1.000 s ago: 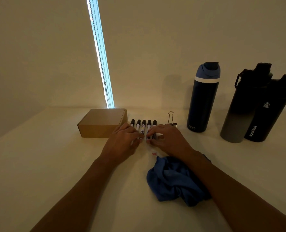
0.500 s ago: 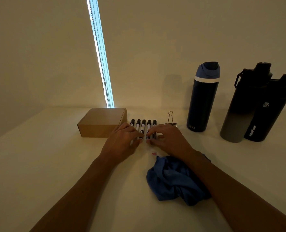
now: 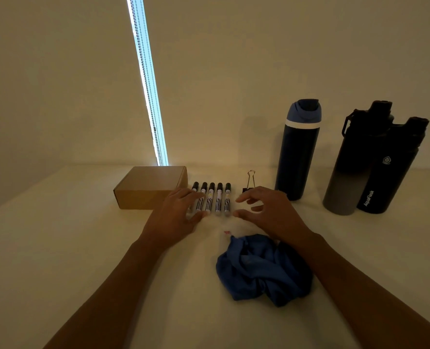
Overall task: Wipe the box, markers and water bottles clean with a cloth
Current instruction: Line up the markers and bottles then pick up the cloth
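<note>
Sitting farthest left on the counter (image 3: 57, 248), a closed cardboard box (image 3: 148, 187) lies at ten o'clock from the crumpled blue cloth (image 3: 261, 270). A bead chain (image 3: 148, 96) hangs down a bright strip at the box's twelve o'clock. The left hand (image 3: 176, 217) is at the box's four o'clock, palm down, its fingers (image 3: 186, 195) straight and spread, gripping nothing. Its fingertips cover the near ends of the leftmost of the five markers (image 3: 215, 197); whether they press down I cannot tell.

The markers lie side by side at the box's three o'clock, parallel and close together, black caps pointing to twelve o'clock. A small red-and-white scrap (image 3: 227, 232) lies at their six o'clock, between them and the cloth. The cloth rests in a heap on the counter, partly hidden by the right forearm.

The right hand (image 3: 271, 212) hovers at the markers' three o'clock, just beside the last one. Its fingers (image 3: 249, 195) are loosely curled, thumb and forefinger apart, holding nothing. A binder clip (image 3: 250, 181) stands at this hand's eleven o'clock, handles up.

Three bottles stand upright at two o'clock from the cloth. First comes the blue-lidded bottle (image 3: 298, 157), then at its three o'clock the grey-and-black bottle (image 3: 347, 172). The black bottle (image 3: 385, 177) overlaps it in view; whether they touch I cannot tell.
</note>
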{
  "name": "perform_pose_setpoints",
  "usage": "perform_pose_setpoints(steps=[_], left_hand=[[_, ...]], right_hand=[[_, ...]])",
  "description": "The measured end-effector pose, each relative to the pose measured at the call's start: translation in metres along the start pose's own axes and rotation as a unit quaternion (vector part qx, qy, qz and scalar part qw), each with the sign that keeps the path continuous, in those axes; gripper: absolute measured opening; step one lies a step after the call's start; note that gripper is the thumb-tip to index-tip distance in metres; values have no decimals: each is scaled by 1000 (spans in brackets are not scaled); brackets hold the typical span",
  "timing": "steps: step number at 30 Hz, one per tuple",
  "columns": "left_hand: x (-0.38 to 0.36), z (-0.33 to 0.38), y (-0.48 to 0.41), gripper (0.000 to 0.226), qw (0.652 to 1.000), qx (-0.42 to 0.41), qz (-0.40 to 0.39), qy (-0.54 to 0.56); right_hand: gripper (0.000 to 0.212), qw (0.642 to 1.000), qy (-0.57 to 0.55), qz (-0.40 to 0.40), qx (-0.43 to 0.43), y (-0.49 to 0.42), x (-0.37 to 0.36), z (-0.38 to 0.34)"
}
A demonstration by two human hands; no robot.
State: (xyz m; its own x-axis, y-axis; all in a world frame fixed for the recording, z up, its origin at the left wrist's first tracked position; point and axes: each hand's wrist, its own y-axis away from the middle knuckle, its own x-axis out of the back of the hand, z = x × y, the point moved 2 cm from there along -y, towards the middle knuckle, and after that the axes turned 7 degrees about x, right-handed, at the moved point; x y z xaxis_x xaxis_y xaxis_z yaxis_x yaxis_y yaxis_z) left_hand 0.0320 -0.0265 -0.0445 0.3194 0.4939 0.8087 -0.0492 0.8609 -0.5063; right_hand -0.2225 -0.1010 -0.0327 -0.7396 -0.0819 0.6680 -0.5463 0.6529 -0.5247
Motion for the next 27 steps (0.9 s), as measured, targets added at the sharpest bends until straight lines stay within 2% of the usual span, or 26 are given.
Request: perform_pose_setpoints(steps=[3, 6, 8, 11, 14, 19, 27], left_hand=[[1, 1, 0, 59, 1000, 13, -1, -1], [4, 4, 1, 60, 1000, 9, 15, -7], [6, 5, 2, 60, 1000, 8, 29, -9], [10, 4, 1, 59, 999, -3, 50, -21], [14, 2, -1, 56, 996, -13, 73, -40], [12, -4, -5, 56, 996, -2, 73, -47], [9, -2, -2, 55, 998, -5, 54, -37]], right_hand=[[32, 999, 12, 25, -25, 7, 9, 4], [30, 993, 9, 89, -74, 10, 15, 16], [36, 986, 1, 122, -116, 8, 15, 26], [50, 980, -10, 115, -164, 0, 10, 38], [50, 981, -4, 97, -166, -10, 5, 45], [36, 985, 33, 95, -140, -20, -4, 51], [38, 987, 4, 97, -131, -15, -1, 48]])
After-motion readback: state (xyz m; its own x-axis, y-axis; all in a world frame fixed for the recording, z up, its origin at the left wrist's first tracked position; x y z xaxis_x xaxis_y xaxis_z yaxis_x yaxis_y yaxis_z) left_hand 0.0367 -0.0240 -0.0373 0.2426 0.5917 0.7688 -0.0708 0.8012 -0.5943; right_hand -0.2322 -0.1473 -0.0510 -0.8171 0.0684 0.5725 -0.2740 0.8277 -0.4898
